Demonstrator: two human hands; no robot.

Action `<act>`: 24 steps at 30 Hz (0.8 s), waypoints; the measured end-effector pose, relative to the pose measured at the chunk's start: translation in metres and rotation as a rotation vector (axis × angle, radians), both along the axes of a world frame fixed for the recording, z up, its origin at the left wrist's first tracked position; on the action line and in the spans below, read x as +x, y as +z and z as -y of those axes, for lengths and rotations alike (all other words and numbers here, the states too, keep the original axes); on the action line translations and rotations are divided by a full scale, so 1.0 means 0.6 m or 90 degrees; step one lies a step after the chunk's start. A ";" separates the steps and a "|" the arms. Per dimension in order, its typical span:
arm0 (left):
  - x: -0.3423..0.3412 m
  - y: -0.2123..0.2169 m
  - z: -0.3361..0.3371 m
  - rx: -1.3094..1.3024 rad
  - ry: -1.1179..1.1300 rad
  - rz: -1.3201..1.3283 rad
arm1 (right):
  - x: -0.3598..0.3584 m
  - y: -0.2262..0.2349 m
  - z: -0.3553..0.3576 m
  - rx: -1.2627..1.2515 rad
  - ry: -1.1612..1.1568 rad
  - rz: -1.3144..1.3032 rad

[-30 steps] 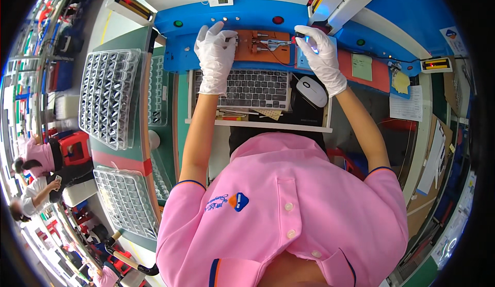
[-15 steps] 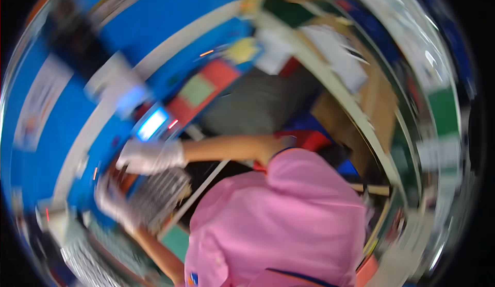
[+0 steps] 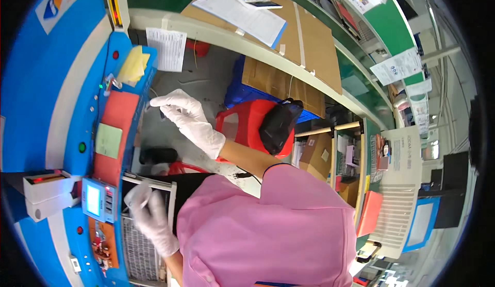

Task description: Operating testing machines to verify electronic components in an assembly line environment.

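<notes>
Right hand [image 3: 186, 118] fingers spread apart by a red panel [image 3: 117, 127] (green label [image 3: 108, 140] attached); left hand [image 3: 150, 215] fingers unclear.

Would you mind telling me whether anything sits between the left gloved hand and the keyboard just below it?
Nothing visible does. The left hand hovers blurred right over the near edge of the keyboard, with no object between them. The right hand is raised well apart, near the red panel, and blocks nothing.

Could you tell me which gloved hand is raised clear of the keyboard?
The right hand, lifted near the blue panel. The left hand lies low over the keyboard.
</notes>
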State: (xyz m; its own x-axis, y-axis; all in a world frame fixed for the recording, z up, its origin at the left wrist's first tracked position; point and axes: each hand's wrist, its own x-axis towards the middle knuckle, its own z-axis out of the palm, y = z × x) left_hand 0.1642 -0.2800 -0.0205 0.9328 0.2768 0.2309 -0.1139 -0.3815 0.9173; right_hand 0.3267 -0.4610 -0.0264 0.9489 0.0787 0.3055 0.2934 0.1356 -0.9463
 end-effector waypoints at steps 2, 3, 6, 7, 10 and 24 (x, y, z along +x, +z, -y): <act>0.019 0.000 0.055 0.091 -0.208 -0.008 | -0.019 0.000 -0.017 0.078 0.025 -0.038; 0.018 -0.007 0.077 0.081 -0.197 -0.025 | -0.031 -0.002 -0.030 0.071 0.036 -0.056; 0.007 -0.042 0.118 0.088 -0.259 -0.007 | -0.062 -0.012 -0.061 0.087 0.119 -0.150; 0.001 -0.053 0.126 0.082 -0.253 -0.021 | -0.066 -0.016 -0.060 0.077 0.119 -0.164; -0.017 -0.080 0.140 0.068 -0.221 -0.061 | -0.076 -0.039 -0.068 0.082 0.165 -0.158; 0.011 -0.084 0.115 0.210 -0.346 -0.095 | -0.047 -0.108 -0.117 0.091 0.314 -0.179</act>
